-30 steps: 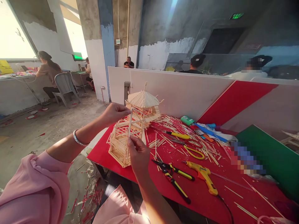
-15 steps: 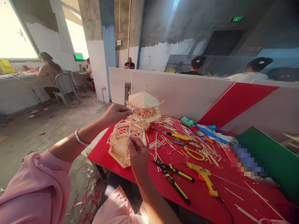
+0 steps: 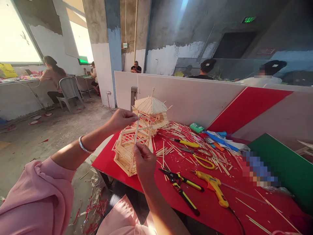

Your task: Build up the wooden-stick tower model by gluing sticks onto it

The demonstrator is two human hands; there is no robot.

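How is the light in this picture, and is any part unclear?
Head view: the leftmost window glares nearly white; a pale flare streaks the wall; the roofed stick model shows fairly clearly; a patch by the green board is pixelated.

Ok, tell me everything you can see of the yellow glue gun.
The glue gun is yellow and looks plastic, with an orange trigger and a dark-tipped nozzle. It lies on its side on the red tabletop, nozzle toward the picture's left, handle slanting to the lower right. A dark cord leaves the handle's end and runs out at the bottom edge. Nobody is touching it; whether it is hot cannot be told.
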